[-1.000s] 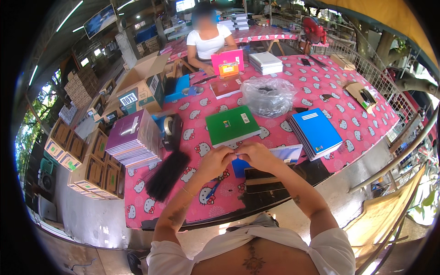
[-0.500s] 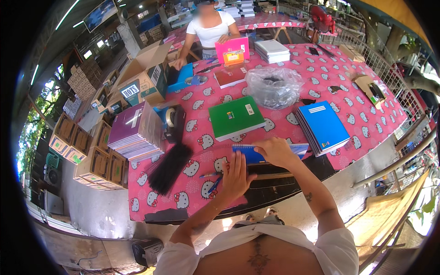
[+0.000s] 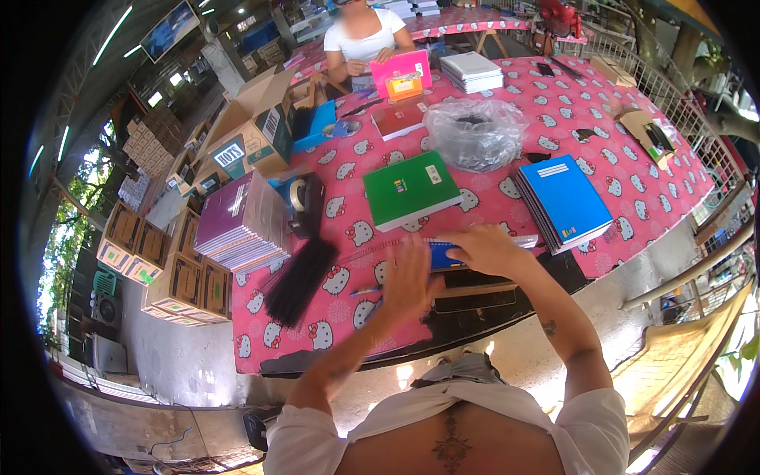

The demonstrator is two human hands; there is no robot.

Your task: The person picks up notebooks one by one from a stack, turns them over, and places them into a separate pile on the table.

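A blue notebook [image 3: 445,259] lies near the table's front edge, mostly covered by my hands. My right hand [image 3: 492,252] grips it from above, fingers bent over its spine edge. At its left end is my left hand [image 3: 408,279], smeared by motion, with its fingers stretched out. A thin spiral coil [image 3: 366,256] sticks out leftward from the spine, past my left hand. Farther left lies a bundle of black coils [image 3: 299,286]. A pen [image 3: 366,291] rests beside my left hand. Beyond my hands sits a stack of green notebooks [image 3: 412,188].
Blue spiral notebooks [image 3: 566,202] are stacked at right. A clear plastic bag [image 3: 475,138] sits mid-table. Purple notebooks [image 3: 237,218], a tape dispenser [image 3: 305,206] and an open carton [image 3: 253,142] stand at left. Across the table, a person [image 3: 366,39] is beside a pink notebook [image 3: 400,73].
My left hand has lifted slightly from the notebook's left end and blurs. The right hand has shifted a little rightward in view. The co-worker's arm has drawn back from the blue box toward the body.
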